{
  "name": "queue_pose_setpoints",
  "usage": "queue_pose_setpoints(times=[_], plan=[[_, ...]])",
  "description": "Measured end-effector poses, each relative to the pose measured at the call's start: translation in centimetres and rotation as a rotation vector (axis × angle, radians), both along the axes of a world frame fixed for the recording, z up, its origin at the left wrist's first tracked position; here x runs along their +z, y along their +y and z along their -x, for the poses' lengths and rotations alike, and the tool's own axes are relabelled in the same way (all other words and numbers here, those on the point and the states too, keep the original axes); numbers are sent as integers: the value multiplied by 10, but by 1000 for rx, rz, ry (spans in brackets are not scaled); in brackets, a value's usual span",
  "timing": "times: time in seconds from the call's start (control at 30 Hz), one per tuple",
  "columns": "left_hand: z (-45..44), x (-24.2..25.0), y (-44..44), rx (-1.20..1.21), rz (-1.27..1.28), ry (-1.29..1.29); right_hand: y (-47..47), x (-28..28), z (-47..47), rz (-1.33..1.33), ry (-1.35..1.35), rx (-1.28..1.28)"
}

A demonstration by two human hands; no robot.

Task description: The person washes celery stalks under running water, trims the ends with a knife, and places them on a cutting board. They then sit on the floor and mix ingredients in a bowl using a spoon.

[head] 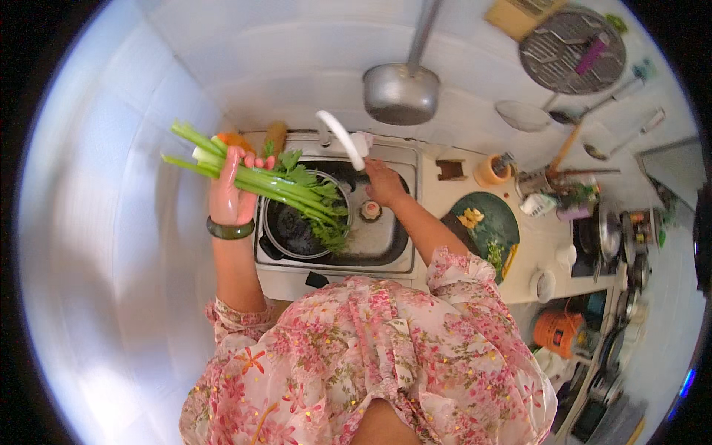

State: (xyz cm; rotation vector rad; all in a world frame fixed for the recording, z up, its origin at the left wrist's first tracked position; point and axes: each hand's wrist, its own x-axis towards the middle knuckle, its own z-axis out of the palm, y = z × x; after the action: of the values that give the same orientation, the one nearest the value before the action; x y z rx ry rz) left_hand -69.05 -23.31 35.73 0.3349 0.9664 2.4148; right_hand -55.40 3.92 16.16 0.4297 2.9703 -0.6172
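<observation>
My left hand (pixel 233 181) is closed around a bunch of wet celery (pixel 278 186), lifted above the left side of the sink. Its pale stalk ends point to the upper left, and the leaves hang over a dark round pot (pixel 289 225). That pot stands in the steel sink (pixel 384 242). My right hand (pixel 385 182) is at the tip of the white faucet spout (pixel 342 136); whether its fingers grip the spout is unclear. Below that hand sits the drain strainer (pixel 371 210). A dark green bangle (pixel 230 228) circles my left wrist.
Right of the sink lies a round green cutting board (pixel 492 206) with yellowish pieces (pixel 471 217) and chopped greens (pixel 494 253). A long-handled metal pan (pixel 401 94) hangs above the faucet. A tiled wall (pixel 139 222) bounds the left. White bowls (pixel 542 285) stand near the stove.
</observation>
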Motion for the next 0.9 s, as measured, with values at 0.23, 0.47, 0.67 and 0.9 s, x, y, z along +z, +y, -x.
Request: queue_pose_setpoints(times=[0.23,0.47,0.67,0.9], plan=[[-35,1,20,-177,140,167,-31,-33,-104,207,25,-155],[-63,5,36,-314,286,392,-58,-18,-235,177,285,-608],[-92,14,54,-511,457,597,-60,-26,-354,-186,169,-926],[-128,27,67,-628,595,693,-44,-22,-382,-121,-112,-1003]])
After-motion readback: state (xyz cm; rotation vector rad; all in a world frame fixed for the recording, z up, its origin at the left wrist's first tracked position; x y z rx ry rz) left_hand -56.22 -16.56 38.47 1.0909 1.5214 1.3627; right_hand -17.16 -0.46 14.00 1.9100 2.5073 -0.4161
